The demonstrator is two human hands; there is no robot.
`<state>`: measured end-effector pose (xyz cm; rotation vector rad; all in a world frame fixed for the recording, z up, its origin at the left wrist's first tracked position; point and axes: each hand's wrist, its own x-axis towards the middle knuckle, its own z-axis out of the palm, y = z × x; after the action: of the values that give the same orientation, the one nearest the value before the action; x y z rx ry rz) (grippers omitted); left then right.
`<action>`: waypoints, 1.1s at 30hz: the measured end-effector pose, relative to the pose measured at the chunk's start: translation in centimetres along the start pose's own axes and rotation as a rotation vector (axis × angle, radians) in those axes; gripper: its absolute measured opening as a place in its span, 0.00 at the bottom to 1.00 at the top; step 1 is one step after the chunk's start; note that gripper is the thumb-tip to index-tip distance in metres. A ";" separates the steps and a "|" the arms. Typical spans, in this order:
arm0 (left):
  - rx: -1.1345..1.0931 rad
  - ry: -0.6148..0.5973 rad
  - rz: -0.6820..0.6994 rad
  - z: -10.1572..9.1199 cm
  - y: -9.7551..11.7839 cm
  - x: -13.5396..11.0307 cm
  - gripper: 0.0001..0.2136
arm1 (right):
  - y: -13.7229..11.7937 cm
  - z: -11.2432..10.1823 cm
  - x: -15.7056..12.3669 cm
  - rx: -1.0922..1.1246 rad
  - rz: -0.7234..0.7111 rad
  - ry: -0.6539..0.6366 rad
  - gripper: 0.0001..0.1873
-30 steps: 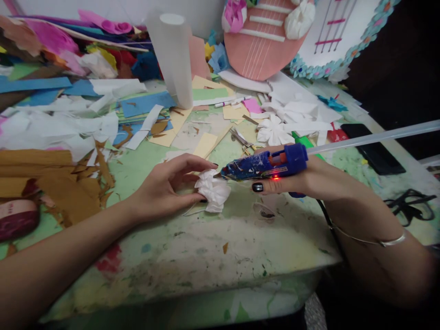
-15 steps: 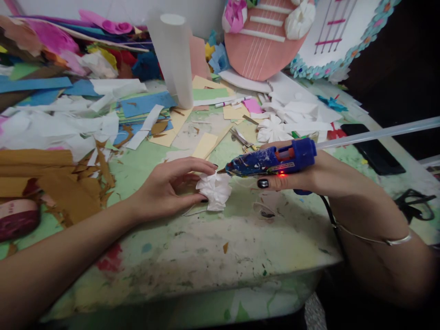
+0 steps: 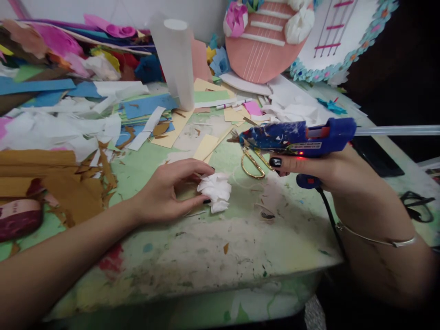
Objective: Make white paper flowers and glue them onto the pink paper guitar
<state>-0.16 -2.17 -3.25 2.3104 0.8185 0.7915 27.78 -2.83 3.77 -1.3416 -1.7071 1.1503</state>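
Note:
My left hand (image 3: 168, 190) rests on the green table (image 3: 213, 247) and pinches a small white paper flower (image 3: 216, 190) between thumb and fingers. My right hand (image 3: 309, 167) is wrapped round a blue hot glue gun (image 3: 295, 137) with a red light on and a clear glue stick (image 3: 395, 130) poking out of its back. The gun is held level above the table, its nozzle pointing left and lifted well clear of the flower. Gold-handled scissors (image 3: 252, 162) lie just under the nozzle.
Scraps of brown, white, blue and yellow paper (image 3: 68, 133) cover the left and far side. A white tube (image 3: 175, 59) stands upright at the back. A pink guitar-shaped cutout (image 3: 264, 41) and a round decorated board (image 3: 340, 32) lean behind. Black scissors (image 3: 417, 204) lie at the right.
My right hand lifted the glue gun up and to the right, away from the paper flower. The gold scissors came into sight beneath it. My left hand kept holding the flower in place.

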 end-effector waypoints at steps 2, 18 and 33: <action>0.025 -0.020 0.024 -0.2 0.0 0.1 0.20 | 0.2 0.1 0.1 -0.030 -0.039 0.078 0.11; 0.166 -0.057 0.118 0.0 -0.2 -0.3 0.28 | 1.3 2.9 1.0 0.065 0.005 -0.066 0.17; 0.288 -0.058 0.107 0.6 0.1 -0.6 0.27 | 3.4 5.5 0.3 -0.236 -0.221 -0.202 0.17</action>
<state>-0.10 -2.79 -3.75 2.6373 0.8347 0.6852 24.06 -3.54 -1.54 -1.1652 -2.1333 1.0096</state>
